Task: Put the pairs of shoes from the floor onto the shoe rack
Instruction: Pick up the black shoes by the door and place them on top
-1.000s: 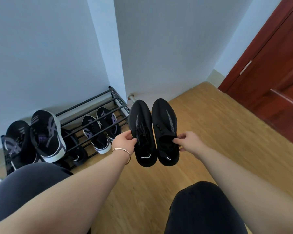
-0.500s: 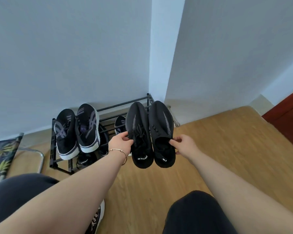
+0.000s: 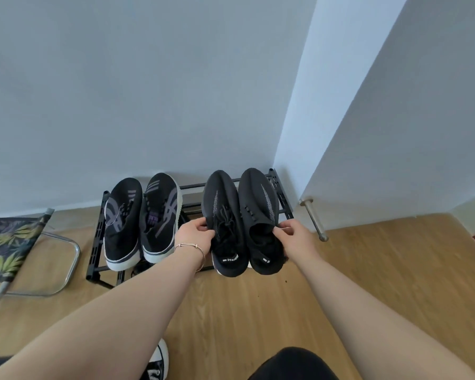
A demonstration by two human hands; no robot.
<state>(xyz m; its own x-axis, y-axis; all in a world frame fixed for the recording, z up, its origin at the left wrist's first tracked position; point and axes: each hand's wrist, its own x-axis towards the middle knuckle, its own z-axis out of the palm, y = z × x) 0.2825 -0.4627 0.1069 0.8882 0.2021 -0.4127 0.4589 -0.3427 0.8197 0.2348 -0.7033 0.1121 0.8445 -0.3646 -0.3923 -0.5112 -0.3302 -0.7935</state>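
I hold a pair of black knit sneakers side by side over the right half of the black metal shoe rack (image 3: pixel 97 237). My left hand (image 3: pixel 195 233) grips the left black sneaker (image 3: pixel 225 223) at its collar. My right hand (image 3: pixel 294 234) grips the right black sneaker (image 3: pixel 261 215) the same way. Their toes point at the wall; whether the soles touch the top shelf I cannot tell. A pair of black sneakers with grey stripes and white soles (image 3: pixel 141 218) rests on the rack's left half. The lower shelf is mostly hidden.
The rack stands against a grey wall beside a wall corner (image 3: pixel 294 133). A metal doorstop (image 3: pixel 313 218) sticks out at the right. A chrome chair with a leaf-print seat (image 3: pixel 14 248) stands at the left. Another sneaker (image 3: pixel 158 363) lies on the wooden floor by my leg.
The black pair has travelled left with both hands, from beside the rack to over its right half. My view has swung left, and the red door has left the frame.
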